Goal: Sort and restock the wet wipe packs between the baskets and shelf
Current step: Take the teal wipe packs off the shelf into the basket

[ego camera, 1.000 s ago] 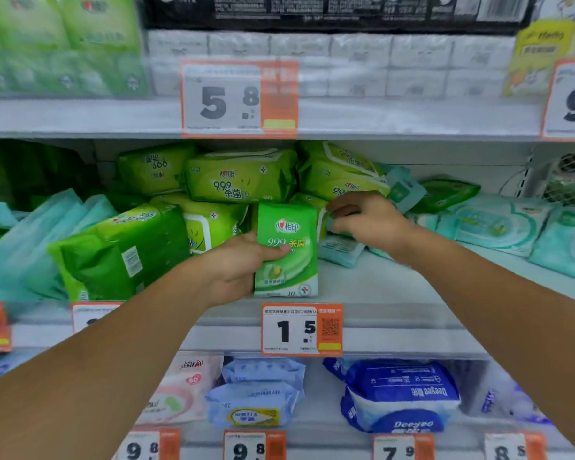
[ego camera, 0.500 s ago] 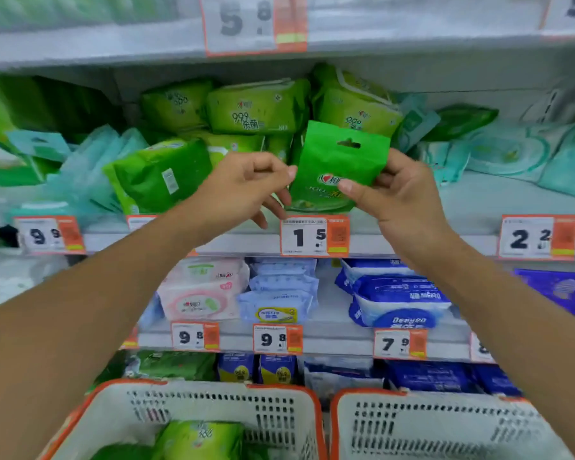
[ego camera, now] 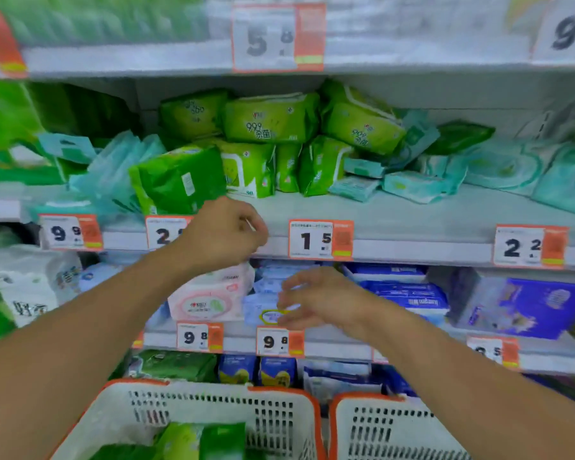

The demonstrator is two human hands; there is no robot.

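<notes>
Motion blurs my hands. My left hand (ego camera: 224, 232) curls its fingers on nothing I can make out; my right hand (ego camera: 316, 298) spreads loose, empty. Green wet wipe packs (ego camera: 269, 119) pile on the shelf (ego camera: 395, 220); two baskets (ego camera: 213, 403) sit below, cut off, with green packs in the left.

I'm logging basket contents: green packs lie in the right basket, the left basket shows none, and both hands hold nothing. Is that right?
Not quite: the baskets are swapped. The head view shows green packs in the left basket, while the right basket shows none. The left hand and right hand hold nothing visible, as you said.
</notes>
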